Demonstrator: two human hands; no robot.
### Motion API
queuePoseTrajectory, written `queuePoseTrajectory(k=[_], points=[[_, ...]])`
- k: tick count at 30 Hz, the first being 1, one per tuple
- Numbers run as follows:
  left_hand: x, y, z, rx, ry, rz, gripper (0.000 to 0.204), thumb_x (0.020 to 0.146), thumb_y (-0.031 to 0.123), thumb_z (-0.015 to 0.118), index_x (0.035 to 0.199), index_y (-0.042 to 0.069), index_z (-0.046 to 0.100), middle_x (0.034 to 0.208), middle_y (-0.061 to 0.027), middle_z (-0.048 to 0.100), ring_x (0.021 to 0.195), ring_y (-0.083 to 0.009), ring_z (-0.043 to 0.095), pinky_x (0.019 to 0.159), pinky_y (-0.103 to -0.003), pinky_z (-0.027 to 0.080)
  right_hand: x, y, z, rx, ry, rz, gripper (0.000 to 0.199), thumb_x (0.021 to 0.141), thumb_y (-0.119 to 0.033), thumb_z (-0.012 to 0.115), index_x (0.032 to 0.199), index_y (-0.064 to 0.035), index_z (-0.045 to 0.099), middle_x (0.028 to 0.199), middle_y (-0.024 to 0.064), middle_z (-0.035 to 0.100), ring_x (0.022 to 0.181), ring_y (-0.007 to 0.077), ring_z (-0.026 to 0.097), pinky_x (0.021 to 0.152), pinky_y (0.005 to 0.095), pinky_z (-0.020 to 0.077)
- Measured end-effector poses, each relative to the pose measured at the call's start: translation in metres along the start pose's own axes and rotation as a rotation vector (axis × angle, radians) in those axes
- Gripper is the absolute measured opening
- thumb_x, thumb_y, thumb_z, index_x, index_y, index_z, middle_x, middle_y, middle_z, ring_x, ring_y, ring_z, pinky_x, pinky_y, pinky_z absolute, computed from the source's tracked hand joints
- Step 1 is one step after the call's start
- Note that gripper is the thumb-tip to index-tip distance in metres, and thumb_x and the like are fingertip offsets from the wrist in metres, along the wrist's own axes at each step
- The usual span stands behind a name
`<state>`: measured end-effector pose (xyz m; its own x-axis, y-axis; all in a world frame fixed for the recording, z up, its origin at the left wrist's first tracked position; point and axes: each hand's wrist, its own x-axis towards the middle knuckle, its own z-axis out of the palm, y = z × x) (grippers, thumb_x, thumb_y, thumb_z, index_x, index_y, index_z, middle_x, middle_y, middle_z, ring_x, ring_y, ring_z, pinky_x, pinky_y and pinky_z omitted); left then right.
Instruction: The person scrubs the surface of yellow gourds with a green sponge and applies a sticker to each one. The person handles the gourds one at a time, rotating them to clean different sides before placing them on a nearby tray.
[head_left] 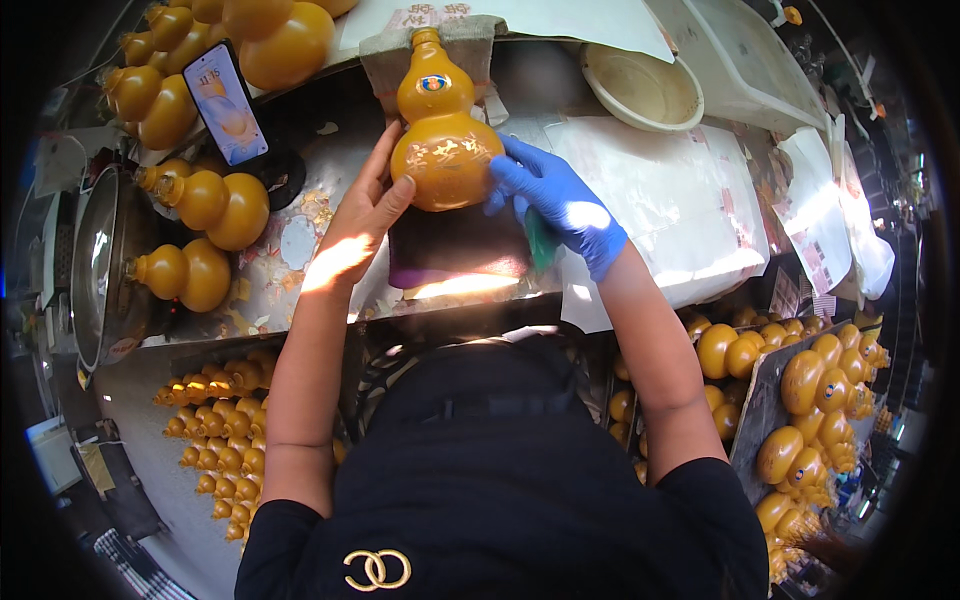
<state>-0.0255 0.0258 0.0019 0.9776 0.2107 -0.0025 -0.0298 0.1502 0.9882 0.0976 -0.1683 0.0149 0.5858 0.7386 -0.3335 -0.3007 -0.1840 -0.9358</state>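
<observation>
A glossy amber gourd-shaped bottle (443,130) with a small blue label on its upper bulb and gold lettering on its lower bulb lies on the worktop, neck pointing away from me. My bare left hand (362,215) presses against its left side. My right hand (556,198), in a blue glove, cups its right side and also pinches a bit of green material. Under the bottle lies a dark pad (455,250).
More amber gourd bottles (207,205) stand at the left, with a phone (226,102) propped among them. A metal pot (100,270) sits far left, a cream bowl (640,88) at the back, white paper sheets (680,190) on the right. Trays of smaller gourds (225,450) sit below.
</observation>
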Motion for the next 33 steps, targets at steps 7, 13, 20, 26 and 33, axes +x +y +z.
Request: queuePoseTrajectory(k=[7, 13, 20, 26, 33], points=[[0.014, -0.003, 0.023, -0.027, 0.184, -0.052, 0.067, 0.098, 0.051, 0.041, 0.139, -0.001, 0.037, 0.134, -0.0136, 0.047, 0.128, -0.0198, 0.041, 0.11, -0.031, 0.024, 0.005, -0.017, 0.013, -0.142, 0.05, 0.058, 0.06, 0.087, -0.057, 0.058, 0.108, -0.0007, 0.063, 0.074, 0.0045, 0.057, 0.06, 0.011, 0.052, 0.06, 0.0243, 0.0446], [0.014, -0.008, 0.018, -0.024, 0.189, -0.041, 0.066, 0.099, 0.05, 0.038, 0.139, -0.002, 0.036, 0.135, -0.0149, 0.046, 0.128, -0.0204, 0.041, 0.11, -0.032, 0.025, 0.011, -0.008, 0.008, -0.1, 0.037, 0.051, 0.06, 0.087, -0.057, 0.057, 0.107, -0.0014, 0.063, 0.071, 0.0045, 0.056, 0.058, 0.0115, 0.053, 0.057, 0.0242, 0.044], [0.013, -0.002, 0.011, 0.036, 0.259, 0.033, 0.069, 0.1, 0.052, 0.032, 0.143, -0.001, 0.03, 0.14, -0.0165, 0.043, 0.131, -0.0235, 0.038, 0.112, -0.034, 0.024, 0.001, 0.026, -0.013, 0.91, 0.239, -0.016, 0.049, 0.096, -0.043, 0.049, 0.119, 0.0003, 0.051, 0.092, 0.0144, 0.062, 0.085, 0.0199, 0.063, 0.084, 0.028, 0.0512], [0.014, -0.004, 0.039, 0.186, 0.317, 0.074, 0.066, 0.1, 0.05, 0.033, 0.145, 0.001, 0.027, 0.14, -0.0151, 0.041, 0.133, -0.023, 0.036, 0.111, -0.034, 0.027, -0.019, -0.009, 0.045, -0.191, 0.425, -0.624, 0.03, 0.085, -0.012, 0.065, 0.11, -0.0009, 0.051, 0.101, 0.0114, 0.061, 0.089, 0.0217, 0.064, 0.08, 0.0322, 0.0506], [0.012, -0.008, 0.034, 0.192, 0.265, 0.178, 0.069, 0.1, 0.047, 0.039, 0.144, -0.004, 0.021, 0.137, -0.0208, 0.044, 0.124, -0.0273, 0.047, 0.103, -0.035, 0.038, -0.014, -0.01, 0.044, -0.406, 0.502, -0.645, 0.031, 0.085, -0.011, 0.066, 0.11, -0.003, 0.05, 0.098, 0.0167, 0.061, 0.089, 0.029, 0.065, 0.077, 0.0345, 0.0517]])
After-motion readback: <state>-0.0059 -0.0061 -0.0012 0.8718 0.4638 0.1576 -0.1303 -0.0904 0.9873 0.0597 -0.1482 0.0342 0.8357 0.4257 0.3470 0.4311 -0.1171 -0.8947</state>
